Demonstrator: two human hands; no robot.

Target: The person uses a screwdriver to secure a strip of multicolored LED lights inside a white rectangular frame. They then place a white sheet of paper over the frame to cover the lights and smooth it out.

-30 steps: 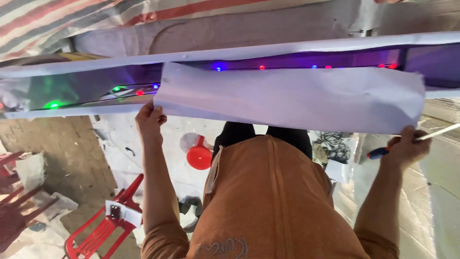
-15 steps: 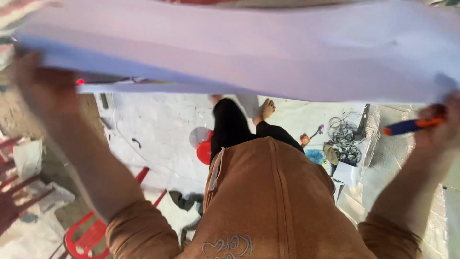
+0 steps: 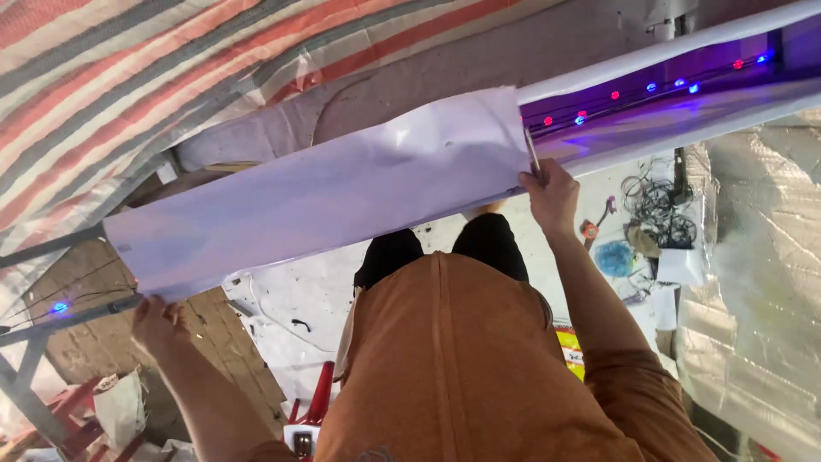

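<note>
A long white sheet [image 3: 325, 192] stretches slantwise under the striped tarp [image 3: 128, 77]. The left hand [image 3: 158, 321] has its grip closed on the sheet's lower end; the right hand [image 3: 552, 192] pinches the sheet's upper end together with a thin tool [image 3: 532, 154], beside the lit channel [image 3: 676, 90]

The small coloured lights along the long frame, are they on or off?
On. The coloured lights glow red and blue inside the long frame, casting purple light beside the white sheet.
</note>
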